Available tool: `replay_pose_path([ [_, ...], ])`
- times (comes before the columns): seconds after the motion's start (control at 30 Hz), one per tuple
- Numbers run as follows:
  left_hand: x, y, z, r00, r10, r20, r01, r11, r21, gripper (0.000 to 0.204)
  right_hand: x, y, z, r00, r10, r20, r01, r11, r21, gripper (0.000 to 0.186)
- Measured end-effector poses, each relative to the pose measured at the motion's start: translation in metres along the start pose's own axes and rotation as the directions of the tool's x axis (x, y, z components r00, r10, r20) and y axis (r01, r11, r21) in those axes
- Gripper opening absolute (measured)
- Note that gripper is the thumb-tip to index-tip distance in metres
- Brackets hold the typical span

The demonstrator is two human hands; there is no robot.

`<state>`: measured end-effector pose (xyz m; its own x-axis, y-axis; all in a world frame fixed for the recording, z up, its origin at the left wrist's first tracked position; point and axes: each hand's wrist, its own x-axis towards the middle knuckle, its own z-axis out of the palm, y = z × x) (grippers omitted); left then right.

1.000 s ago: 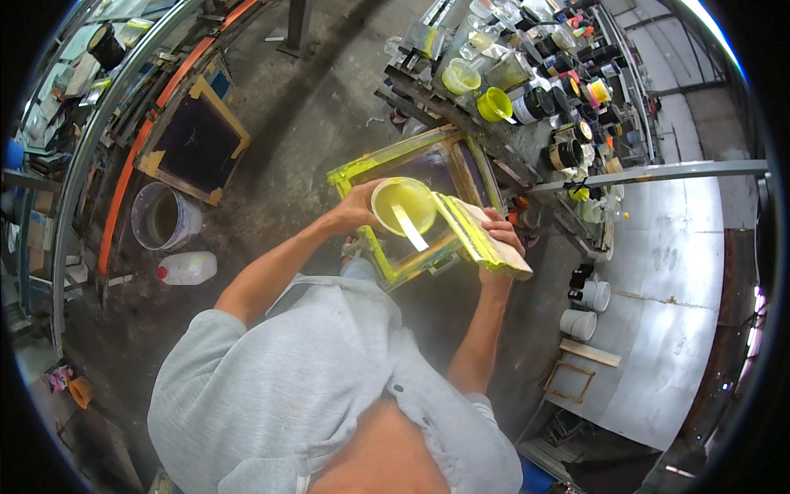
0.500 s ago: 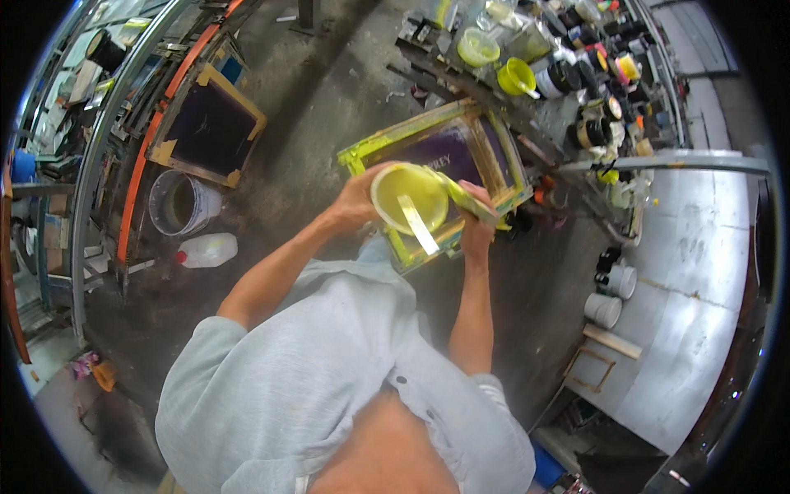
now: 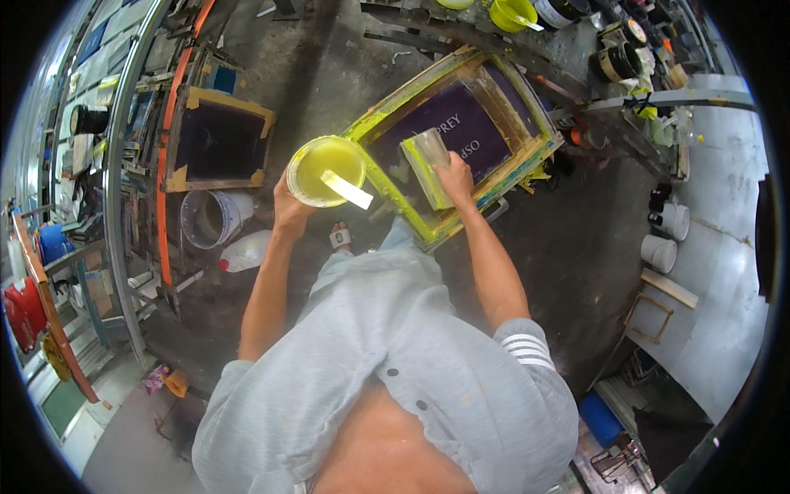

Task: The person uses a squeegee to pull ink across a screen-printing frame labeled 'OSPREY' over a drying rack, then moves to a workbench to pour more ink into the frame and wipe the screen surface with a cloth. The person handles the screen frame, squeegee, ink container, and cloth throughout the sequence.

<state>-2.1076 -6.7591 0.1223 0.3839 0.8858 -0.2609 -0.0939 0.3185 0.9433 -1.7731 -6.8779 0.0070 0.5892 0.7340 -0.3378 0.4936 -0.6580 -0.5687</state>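
Observation:
My left hand (image 3: pixel 291 200) grips a round tub (image 3: pixel 315 165) of yellow ink, with a flat white stick (image 3: pixel 348 188) resting in it and sticking out over the rim. My right hand (image 3: pixel 454 177) is closed on a wide, yellow-smeared squeegee (image 3: pixel 423 170), held over a framed screen (image 3: pixel 409 221) with a dark purple middle and white lettering. The screen's frame is streaked with yellow and green. The tub is beside the frame's left corner; whether the squeegee touches the mesh, I cannot tell.
A second screen (image 3: pixel 216 140) leans at a rack on the left, above a bucket (image 3: pixel 216 216) and a white jug (image 3: pixel 245 251). A bench crowded with ink tubs (image 3: pixel 512 13) runs along the upper right. White pails (image 3: pixel 658 252) stand by a pale panel at the right.
My hands have drawn apart: the tub moved left, and the squeegee turned and moved in over the screen's middle. The view has shifted, so the screen sits higher and further right.

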Motion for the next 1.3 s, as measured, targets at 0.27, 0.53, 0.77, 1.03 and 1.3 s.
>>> replay_pose_path([
  [0.27,-0.005,0.000,0.006,0.994,0.036,-0.104,-0.036,0.999,0.002,0.068,0.030,-0.063,0.037,0.977,-0.041,0.209,0.048,0.998,-0.027,0.042],
  [0.53,-0.004,-0.011,-0.006,0.996,0.056,-0.065,-0.059,0.997,-0.045,0.070,0.082,-0.027,0.044,0.837,-0.008,0.547,-0.180,0.940,0.290,0.042],
  [0.77,-0.008,-0.028,-0.020,0.999,0.015,-0.031,-0.015,1.000,-0.023,0.076,0.012,-0.047,-0.054,0.841,-0.250,0.481,-0.221,0.652,0.726,0.041],
  [1.03,0.007,-0.034,-0.009,0.971,-0.066,0.230,0.082,0.995,-0.061,0.082,-0.079,-0.088,-0.154,0.821,-0.571,0.013,0.390,0.578,0.717,0.037],
  [1.3,0.028,-0.049,0.025,0.907,0.000,0.421,-0.005,1.000,0.011,0.089,-0.126,-0.097,-0.159,0.691,-0.625,-0.364,0.637,0.287,0.715,0.025],
])
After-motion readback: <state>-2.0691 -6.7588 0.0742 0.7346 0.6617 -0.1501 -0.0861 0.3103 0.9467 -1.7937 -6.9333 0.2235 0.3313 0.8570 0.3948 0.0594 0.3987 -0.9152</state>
